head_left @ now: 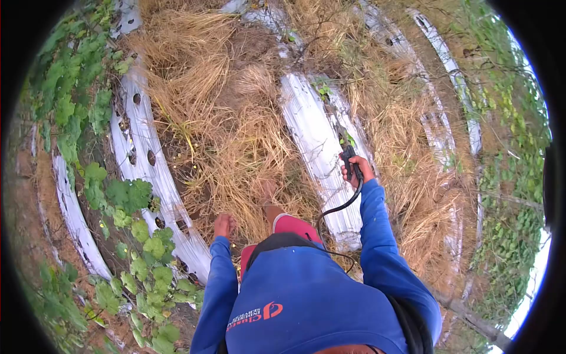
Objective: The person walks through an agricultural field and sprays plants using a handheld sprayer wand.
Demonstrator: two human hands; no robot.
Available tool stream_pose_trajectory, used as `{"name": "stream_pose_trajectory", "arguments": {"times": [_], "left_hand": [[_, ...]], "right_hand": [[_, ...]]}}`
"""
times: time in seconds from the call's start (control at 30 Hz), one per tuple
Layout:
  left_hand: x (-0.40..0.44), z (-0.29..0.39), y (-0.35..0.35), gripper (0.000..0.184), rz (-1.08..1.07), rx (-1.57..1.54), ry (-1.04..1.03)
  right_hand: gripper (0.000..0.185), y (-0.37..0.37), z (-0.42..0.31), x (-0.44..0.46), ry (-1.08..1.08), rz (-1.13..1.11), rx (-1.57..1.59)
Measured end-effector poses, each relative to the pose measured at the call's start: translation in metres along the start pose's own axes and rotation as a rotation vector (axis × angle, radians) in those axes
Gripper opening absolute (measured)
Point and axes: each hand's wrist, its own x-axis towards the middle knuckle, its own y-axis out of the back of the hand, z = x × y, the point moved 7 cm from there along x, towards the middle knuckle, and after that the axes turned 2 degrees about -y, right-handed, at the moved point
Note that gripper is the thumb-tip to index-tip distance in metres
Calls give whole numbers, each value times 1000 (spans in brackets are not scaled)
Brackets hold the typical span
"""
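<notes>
My right hand (361,171) is wrapped round a black spray handle (348,157) with a black hose (342,206) running back toward my waist. A thin dark wand seems to extend up from the handle over a strip of silvery plastic mulch (312,127), near small green leaves (348,140). My left hand (224,225) hangs low beside my leg, above dry straw, its fingers loosely curled. Whether anything is inside it is too small to tell.
Dry straw (236,141) covers the ground between the plastic strips. At the left, another holed plastic strip (147,159) runs beside leafy vines (132,194). More greenery (513,236) stands at the right. A bare foot (266,187) shows below me in the straw.
</notes>
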Motion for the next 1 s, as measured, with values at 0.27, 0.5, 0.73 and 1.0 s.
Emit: {"name": "stream_pose_trajectory", "arguments": {"times": [0.27, 0.5, 0.73, 1.0], "left_hand": [[56, 58, -8, 26, -7, -26, -37], [81, 96, -15, 26, -13, 72, -62], [87, 149, -10, 21, 66, 57, -82], [91, 213, 2, 25, 138, 110, -161]], "right_hand": [[36, -9, -18, 44, -38, 40, 26], [33, -23, -36, 61, -13, 72, 62], [33, -23, -36, 77, -51, 89, 77], [33, -20, -27, 90, -48, 86, 111]]}}
